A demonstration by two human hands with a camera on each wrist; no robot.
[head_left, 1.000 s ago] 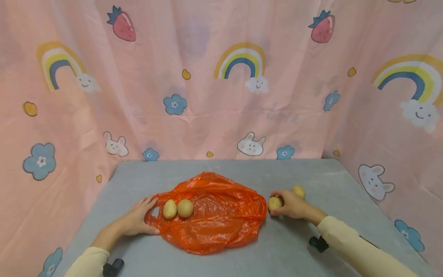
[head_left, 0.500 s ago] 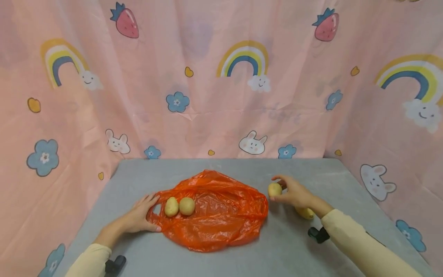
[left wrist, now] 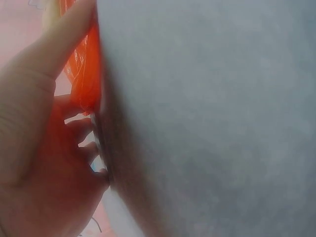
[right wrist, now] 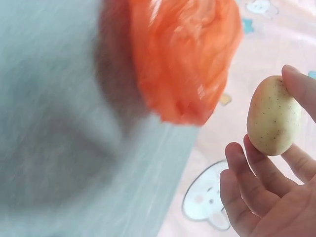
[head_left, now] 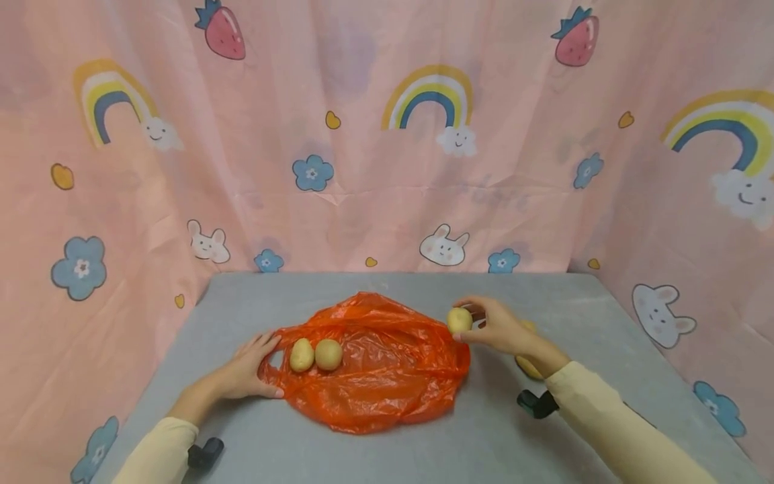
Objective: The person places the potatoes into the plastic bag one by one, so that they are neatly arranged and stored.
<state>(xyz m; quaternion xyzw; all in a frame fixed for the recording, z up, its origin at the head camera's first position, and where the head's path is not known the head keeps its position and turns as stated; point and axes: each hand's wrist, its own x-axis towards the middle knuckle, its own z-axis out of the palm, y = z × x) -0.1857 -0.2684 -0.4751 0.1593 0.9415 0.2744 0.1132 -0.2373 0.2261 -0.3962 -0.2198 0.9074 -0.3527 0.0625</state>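
An orange plastic bag [head_left: 387, 376] lies spread on the grey table, its left handle loop beside my left hand [head_left: 250, 370]. That hand rests with fingers and thumb spread at the bag's left end. In the left wrist view, the thumb and fingers [left wrist: 81, 129] are close to the orange plastic. A pale potato [head_left: 301, 355] and a rounder, browner potato-like piece [head_left: 328, 354] sit side by side on the bag's left part. My right hand [head_left: 498, 328] pinches another potato [right wrist: 274, 116] between thumb and fingertips, raised near the bag's right end.
Yellow produce [head_left: 529, 367] lies behind and below my right wrist, partly hidden, its kind unclear. The grey table [head_left: 338, 460] ends at a pink patterned curtain [head_left: 363, 222] at the back and sides. Dark wrist cameras [head_left: 537, 405] hang beneath both sleeves.
My right hand has lifted the potato off the table and carried it up and left, to the bag's right edge. The left hand has stayed at the bag.
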